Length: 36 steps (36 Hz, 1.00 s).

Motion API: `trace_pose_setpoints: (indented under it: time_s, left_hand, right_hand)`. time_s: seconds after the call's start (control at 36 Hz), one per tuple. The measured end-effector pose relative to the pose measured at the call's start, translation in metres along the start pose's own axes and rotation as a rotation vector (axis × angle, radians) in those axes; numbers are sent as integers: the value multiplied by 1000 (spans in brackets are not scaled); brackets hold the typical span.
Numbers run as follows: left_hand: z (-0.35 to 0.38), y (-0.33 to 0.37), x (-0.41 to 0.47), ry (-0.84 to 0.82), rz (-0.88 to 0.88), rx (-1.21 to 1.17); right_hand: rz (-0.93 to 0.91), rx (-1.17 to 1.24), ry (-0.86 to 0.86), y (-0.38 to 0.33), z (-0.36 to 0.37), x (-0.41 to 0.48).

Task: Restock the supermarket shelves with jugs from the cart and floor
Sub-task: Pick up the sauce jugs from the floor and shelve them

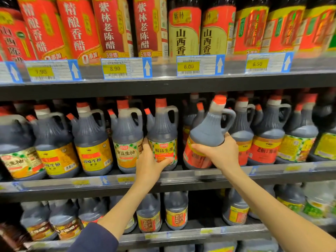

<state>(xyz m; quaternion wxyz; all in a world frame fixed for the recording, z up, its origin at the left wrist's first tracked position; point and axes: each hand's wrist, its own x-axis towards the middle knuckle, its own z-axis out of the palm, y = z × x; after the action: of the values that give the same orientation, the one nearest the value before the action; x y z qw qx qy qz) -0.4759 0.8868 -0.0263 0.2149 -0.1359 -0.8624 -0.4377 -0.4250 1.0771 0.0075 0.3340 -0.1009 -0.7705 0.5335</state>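
Sleeve (pixel 94 239), dark blue, at the bottom edge of the view, left arm bare from it up to the shelves. Lower shelf (pixel 181 233): dark jugs (pixel 176 210) with yellow and red labels along its front edge, a gap between those right of centre. Left hand (pixel 151 160): grasping the upright jug (pixel 163 131) low on its body, thumb across the bottom of the label, fingers curled round its left side, between it and the next jug to the left. Upright jug: dark liquid, red cap, green-checked label with a red panel; stands at the front edge of the middle shelf (pixel 200 174), near centre. Right hand (pixel 221 153): clasping the tilted jug (pixel 209 131) at the waist, fingers wrapped across the front at the top of its label, thumb up the right side. Tilted jug: red label, red cap, handle to the right; leans rightward at the front edge of the middle shelf, just right of the upright jug; whether its base rests on the shelf cannot be told. Middle shelf, remainder: front row of like jugs edge to edge both ways, further rows behind. Top shelf (pixel 163 84): price tags (pixel 200 65) with white arrows on its front edge, tall bottles (pixel 183 31) with red and cream labels above.
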Motion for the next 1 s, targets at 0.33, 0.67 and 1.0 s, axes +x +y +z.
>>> trace_pose_setpoints:
  time_s: [0.33, 0.67, 1.0]
  left_hand:
    - [1, -3, -2, 31, 24, 10]
    - [24, 5, -45, 52, 444, -48]
    - [45, 27, -18, -217, 162, -40]
  right_hand:
    - [56, -193, -109, 11, 16, 14]
    - [-225, -352, -158, 34, -6, -16]
    - [-227, -220, -261, 42, -9, -6]
